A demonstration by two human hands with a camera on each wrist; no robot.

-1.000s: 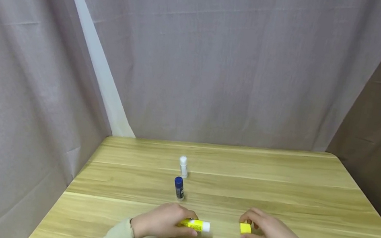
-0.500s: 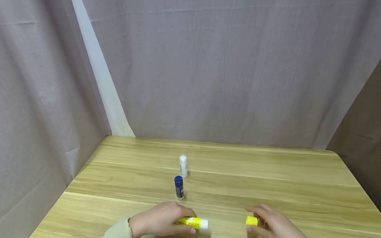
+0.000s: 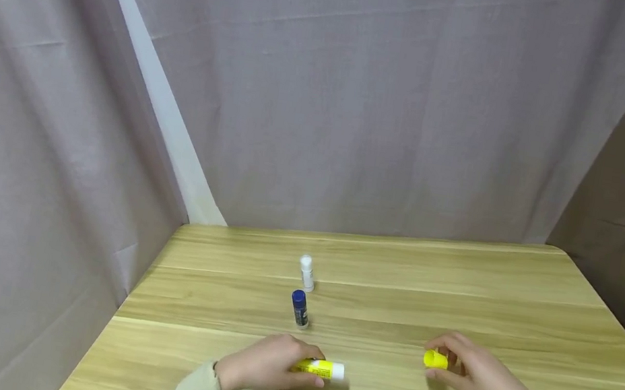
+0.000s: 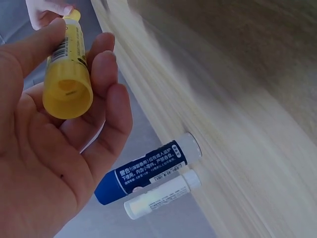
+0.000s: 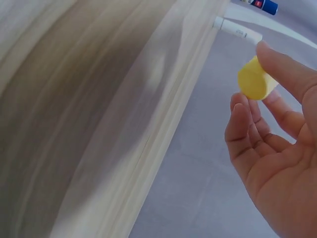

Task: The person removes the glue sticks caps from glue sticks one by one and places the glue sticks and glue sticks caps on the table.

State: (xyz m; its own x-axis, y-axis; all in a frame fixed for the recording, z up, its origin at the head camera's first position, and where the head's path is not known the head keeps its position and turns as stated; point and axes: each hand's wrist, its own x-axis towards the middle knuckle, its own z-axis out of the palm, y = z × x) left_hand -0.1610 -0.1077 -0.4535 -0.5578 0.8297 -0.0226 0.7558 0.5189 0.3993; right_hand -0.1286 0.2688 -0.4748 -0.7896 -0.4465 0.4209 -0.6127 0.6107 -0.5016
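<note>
My left hand grips a yellow glue stick by its body, lying level with its white end toward the right. In the left wrist view the yellow base of the glue stick faces the camera, thumb on one side and fingers on the other. Off to the right, my right hand pinches the yellow glue stick cap between thumb and fingertips. Its hollow opening is turned to the left in the head view. The right wrist view shows the same cap held at the fingertips, apart from the glue stick.
A dark blue glue stick stands upright on the wooden table, just beyond the left hand. Behind it stands a slimmer white glue stick. Grey curtains hang along the back and left of the table.
My right hand has moved right and slightly away with the cap, which has turned so its opening shows. The left hand keeps its grip on the glue stick, almost unmoved.
</note>
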